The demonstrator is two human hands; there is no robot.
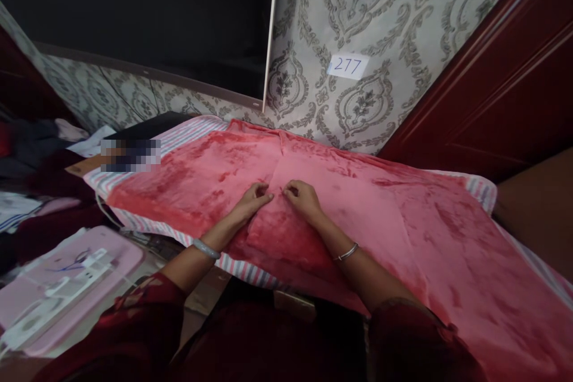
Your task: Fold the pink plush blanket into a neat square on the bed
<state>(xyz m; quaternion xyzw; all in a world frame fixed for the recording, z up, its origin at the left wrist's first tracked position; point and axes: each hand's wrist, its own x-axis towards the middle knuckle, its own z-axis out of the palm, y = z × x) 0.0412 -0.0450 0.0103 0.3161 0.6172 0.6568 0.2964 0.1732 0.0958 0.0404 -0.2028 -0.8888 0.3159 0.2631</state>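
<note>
A plush pink-red cloth (358, 209) lies spread in front of me, with seams and folded layers showing. My left hand (254, 202) is over its middle, fingers curled and thumb close to the fingertips. Just to the right, my right hand (303, 198) has its thumb and forefinger pinched together. A narrow gap separates the two hands. Whatever the fingertips hold is too small to make out. A grey bangle (206, 249) circles my left wrist, and a silver bracelet (347, 252) my right.
Under the plush cloth is a striped cloth (197, 131). A white power strip (67, 292) rests on a pink lid (120, 250) at lower left. Clothes (27, 203) are piled at far left. Behind are a large dark screen (147, 18) and a dark red door (492, 95).
</note>
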